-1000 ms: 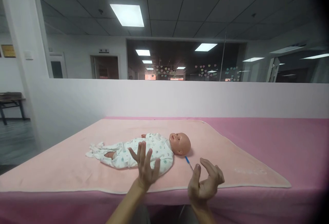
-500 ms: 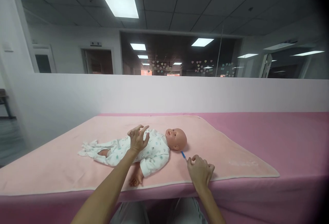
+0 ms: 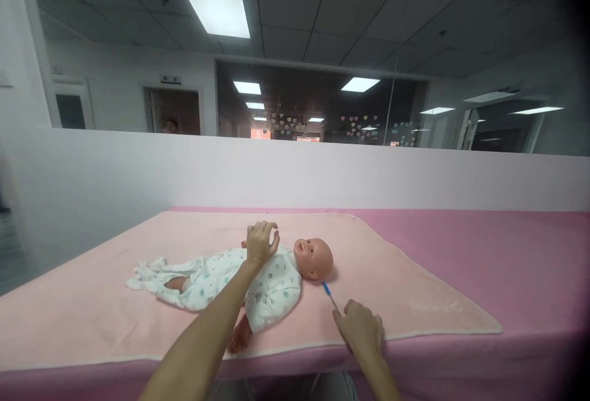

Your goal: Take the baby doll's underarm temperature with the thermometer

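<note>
A baby doll (image 3: 317, 258) lies on its back, head to the right, in a white patterned sleepsuit (image 3: 276, 290). Over its chest, my left hand (image 3: 262, 242) has its fingers bent and its thumb apart, with nothing visible in it. My right hand (image 3: 362, 327) is closed on a thin stick with a blue end (image 3: 327, 289). That blue end points up toward the doll's head, close below the ear. Whether it touches the head I cannot tell. The doll's far arm is mostly hidden behind my left hand.
Under the doll is a peach blanket (image 3: 396, 290) on a pink-covered table (image 3: 520, 266). A low white wall (image 3: 369, 177) runs behind the table, with glass above it. The blanket's front edge lies near the table's front edge.
My left hand has shifted right along the doll's chest, and its fingers have drawn closer together. More of the blue-ended stick shows beyond my right hand. The whole view has tilted slightly.
</note>
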A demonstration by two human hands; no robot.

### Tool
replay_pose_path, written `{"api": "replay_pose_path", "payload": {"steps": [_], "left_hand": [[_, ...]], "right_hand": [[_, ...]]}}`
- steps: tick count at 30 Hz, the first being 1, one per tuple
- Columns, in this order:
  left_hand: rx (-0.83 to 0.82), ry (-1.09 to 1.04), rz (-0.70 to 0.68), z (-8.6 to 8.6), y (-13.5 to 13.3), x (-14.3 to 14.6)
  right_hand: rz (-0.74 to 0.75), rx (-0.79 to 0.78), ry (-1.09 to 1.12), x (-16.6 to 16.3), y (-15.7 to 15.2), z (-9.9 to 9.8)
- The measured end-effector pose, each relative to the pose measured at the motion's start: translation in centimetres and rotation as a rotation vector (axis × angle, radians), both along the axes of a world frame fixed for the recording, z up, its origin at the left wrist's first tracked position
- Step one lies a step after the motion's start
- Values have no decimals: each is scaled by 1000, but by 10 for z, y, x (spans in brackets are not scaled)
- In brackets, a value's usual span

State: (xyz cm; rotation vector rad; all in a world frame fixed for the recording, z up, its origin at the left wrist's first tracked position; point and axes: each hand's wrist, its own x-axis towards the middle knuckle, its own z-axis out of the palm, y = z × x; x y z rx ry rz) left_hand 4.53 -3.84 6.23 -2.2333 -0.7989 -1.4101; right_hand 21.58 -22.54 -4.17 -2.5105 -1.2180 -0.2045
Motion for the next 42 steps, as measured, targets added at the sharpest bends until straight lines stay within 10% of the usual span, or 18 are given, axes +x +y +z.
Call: {"api": "replay_pose_path", "payload": {"steps": [7, 13, 22, 31, 42], "left_hand": [[-197, -11, -135, -10, -4, 6], [-314, 40, -236, -9, -19, -7], [-409, -92, -390, -5, -45, -8], [-605, -472, -525, -4, -46, -16], [-465, -651, -499, 8, -59, -19]], "right_hand": [[-49, 67, 104, 7, 0, 8], [-47, 316, 228, 11, -17, 51], [463, 921, 954, 0, 30, 99], [730, 855, 1318, -26, 64, 107], [808, 940, 1484, -41, 76, 122]]}}
